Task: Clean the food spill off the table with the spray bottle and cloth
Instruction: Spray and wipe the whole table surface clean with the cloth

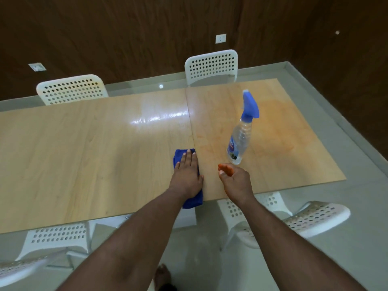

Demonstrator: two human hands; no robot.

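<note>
The spill is lying as a faint orange smear on the right half of the table, though its edges are hard to see. The bottle is standing on it. The left hand is pressing flat on the cloth at the near edge. The right hand is hovering loosely curled, holding nothing. Wiping seems to be starting; next the cloth needs sliding right, around the bottle, with plenty of room there.

Folded blue cloth flat near table's front edge at the seam; clear spray bottle with blue trigger head upright just right.
</note>
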